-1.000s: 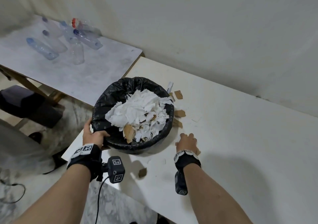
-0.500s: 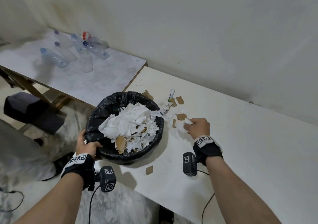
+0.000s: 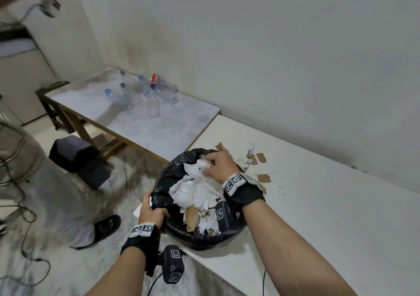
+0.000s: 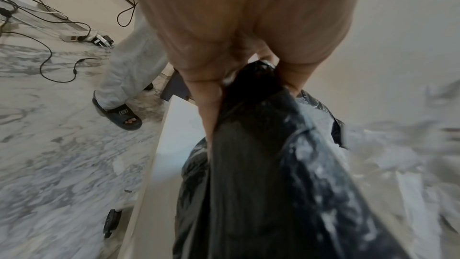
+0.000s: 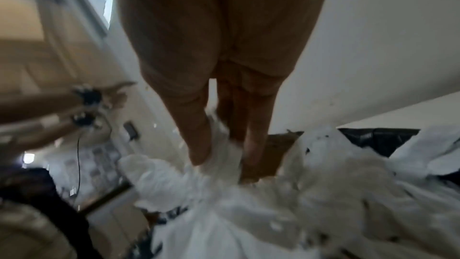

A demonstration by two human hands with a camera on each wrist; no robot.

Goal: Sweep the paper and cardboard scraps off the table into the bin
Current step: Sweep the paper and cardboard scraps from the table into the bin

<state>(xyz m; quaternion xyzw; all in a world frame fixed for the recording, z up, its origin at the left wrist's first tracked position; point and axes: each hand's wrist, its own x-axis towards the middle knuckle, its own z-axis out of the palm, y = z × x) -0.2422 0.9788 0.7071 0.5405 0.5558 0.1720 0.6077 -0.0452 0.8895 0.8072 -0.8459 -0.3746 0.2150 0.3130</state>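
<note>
The bin [image 3: 172,170], lined with a black bag [image 4: 261,174], hangs against the white table's [image 3: 318,216] left corner, heaped with white paper [image 3: 197,193] and some cardboard. My left hand [image 3: 154,209] grips its near rim, fingers [image 4: 206,109] curled over the bag. My right hand [image 3: 208,162] is above the far side of the heap, its fingers [image 5: 199,145] pinching a wad of white paper scraps [image 5: 221,141]. Brown cardboard scraps [image 3: 263,178] and another piece [image 3: 261,158] lie on the table just right of the bin.
A lower table [image 3: 159,125] with several empty plastic bottles [image 3: 136,95] stands to the left against the wall. Someone stands on the marble floor at left, sandal [image 3: 106,225] near the bin. A dark box [image 3: 75,157] and cables [image 4: 49,56] lie on the floor.
My right hand left the scraps on the table and swung left over the bin with white paper in its fingers. The left hand kept its hold on the rim.
</note>
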